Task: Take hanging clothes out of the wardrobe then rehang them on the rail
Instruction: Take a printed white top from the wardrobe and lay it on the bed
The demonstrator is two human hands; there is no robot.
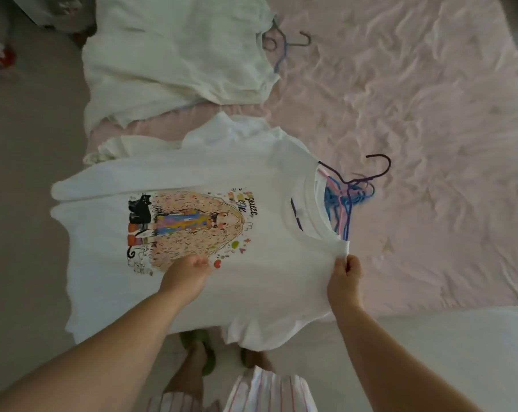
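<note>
Now your right hand (345, 270) pinches the T-shirt (192, 227) shoulder just beside the collar; your left hand (189, 270) rests spread mid-chest; hangers (345, 194) poke out beyond the collar.

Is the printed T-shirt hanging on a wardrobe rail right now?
No, the printed T-shirt lies flat on the pink bed.

Printed tee spread over the bed edge

I see a white printed T-shirt (251, 209) lying across the pink bedsheet (430, 114), its collar toward a bundle of purple, blue and pink hangers (350, 191). My right hand (345, 276) pinches the shoulder seam by the collar; my left hand (189, 270) rests on the shirt front just below the cartoon print. Another white garment (174, 55) lies farther up the bed with a hanger (284, 46) at its neck
</note>
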